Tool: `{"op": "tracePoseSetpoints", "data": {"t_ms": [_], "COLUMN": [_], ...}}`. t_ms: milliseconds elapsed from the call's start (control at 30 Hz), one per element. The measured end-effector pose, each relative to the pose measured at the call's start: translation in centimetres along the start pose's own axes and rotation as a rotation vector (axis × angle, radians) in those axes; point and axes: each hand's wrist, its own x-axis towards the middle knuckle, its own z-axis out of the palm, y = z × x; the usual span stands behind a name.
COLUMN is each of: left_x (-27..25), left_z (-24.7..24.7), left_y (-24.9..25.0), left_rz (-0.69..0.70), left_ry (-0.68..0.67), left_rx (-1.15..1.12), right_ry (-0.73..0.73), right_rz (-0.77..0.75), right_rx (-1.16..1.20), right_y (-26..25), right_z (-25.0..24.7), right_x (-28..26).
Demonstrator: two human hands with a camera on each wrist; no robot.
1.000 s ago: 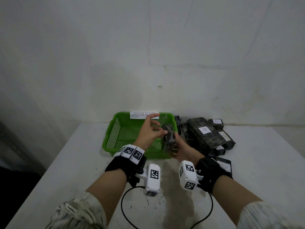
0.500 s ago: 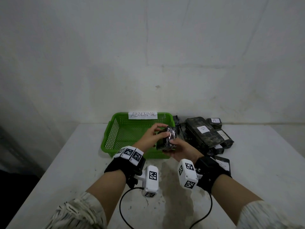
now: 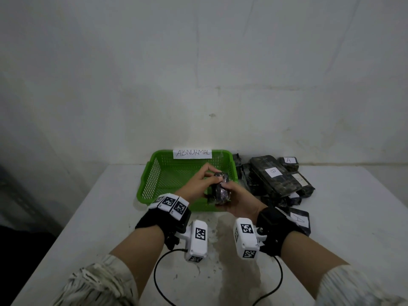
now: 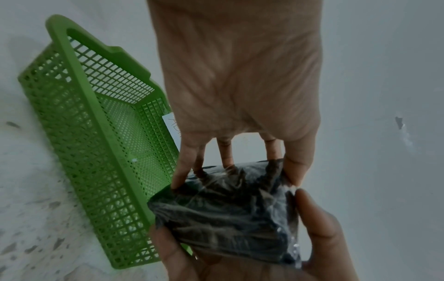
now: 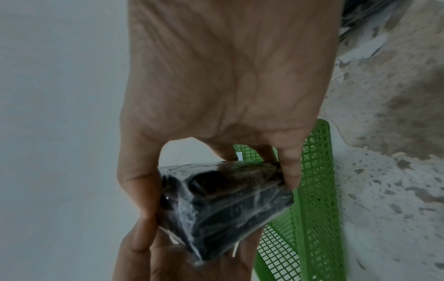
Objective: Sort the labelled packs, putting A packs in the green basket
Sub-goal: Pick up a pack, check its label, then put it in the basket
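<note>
Both hands hold one dark plastic-wrapped pack (image 3: 220, 191) above the near right corner of the green basket (image 3: 154, 173). My left hand (image 3: 199, 184) grips the pack (image 4: 230, 213) from the left, fingertips and thumb on its far edge. My right hand (image 3: 238, 199) cups the pack (image 5: 221, 205) from the right and below, fingers curled round it. No label shows on the held pack in any view. The basket (image 4: 79, 133) holds nothing that I can see and carries a paper sign reading ABNORMAL (image 3: 192, 153) on its far rim.
A pile of dark packs (image 3: 273, 180) lies right of the basket on the white table (image 3: 88, 217), with labels B (image 3: 273, 172) and A (image 3: 288, 160) showing. Another A pack (image 3: 298, 219) lies by my right wrist. A wall stands close behind. Black cables trail near the table's front.
The left hand went from open beside the pack to gripping it. The pack has tilted and come slightly nearer and lower, now held between both hands.
</note>
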Motion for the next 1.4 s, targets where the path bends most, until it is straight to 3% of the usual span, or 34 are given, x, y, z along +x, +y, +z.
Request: {"op": "tracePoseSetpoints", "data": {"t_ms": [267,433,567,667,767,1033,1200,1300,1400], "left_x": [0.1,-0.4,-0.5,-0.2,0.1,1.1,2.8,4.4,5.7], "left_z": [-0.1,-0.8,-1.1,-1.7,-3.1,-6.9,-10.2,-14.1,-17.2], "left_y": [-0.1,-0.4,-0.9,-1.2,-1.7,-2.3,-3.0,-5.4,-7.8], "left_rz": [-0.026,-0.010,-0.008,-0.009,-0.034,-0.028,-0.064,-0.144,-0.335], "left_ry": [0.031,0.032,0.042,0.176,0.291,0.412,0.442,0.645,0.800], "left_rx": [-0.096,-0.109,-0.184,-0.134,-0.151,-0.201,-0.011,0.220,0.375], "right_ry": [-0.006,-0.028,0.058,0.189,0.268,0.155,0.251,0.329,0.374], "right_rz": [-0.055,0.001,-0.030,-0.098,-0.101,0.062,0.145,0.203,0.257], "right_rx": [-0.112,-0.029,-0.150,-0.212,-0.090,-0.080,-0.035,-0.014,-0.035], "right_y": [-0.4,-0.8,-1.2,-0.9,-1.3,-2.1,-3.0,-3.4,-3.5], "right_z": [0.6,0.7,1.8,2.6,2.8,3.7,5.0,5.3,5.6], "right_x": [-0.5,-0.3,0.0,1.2,1.9,3.6,7.1,10.0,12.8]}}
